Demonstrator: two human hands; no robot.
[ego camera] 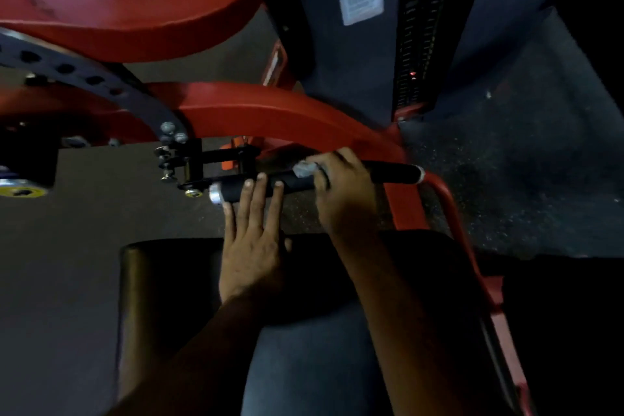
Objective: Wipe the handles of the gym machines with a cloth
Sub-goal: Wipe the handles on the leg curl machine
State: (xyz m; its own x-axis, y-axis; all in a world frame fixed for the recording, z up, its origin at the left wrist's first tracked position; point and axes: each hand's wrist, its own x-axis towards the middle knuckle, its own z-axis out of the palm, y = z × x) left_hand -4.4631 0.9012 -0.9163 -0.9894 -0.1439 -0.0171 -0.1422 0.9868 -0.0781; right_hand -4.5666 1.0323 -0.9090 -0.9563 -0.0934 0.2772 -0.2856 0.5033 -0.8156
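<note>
While the left hand (251,246) steadies the handle (290,184) with straight fingers, keep the right hand (341,186), gripping the cloth (304,169), wrapped fully around.

Only one view: head cam, worn by the person, looks forward and steep down, very near the black handle (293,183) of the red machine frame (270,111). Both forearms come in from the bottom edge; the dark floor (526,179) fills the right side. No 2nd view to share with.
</note>
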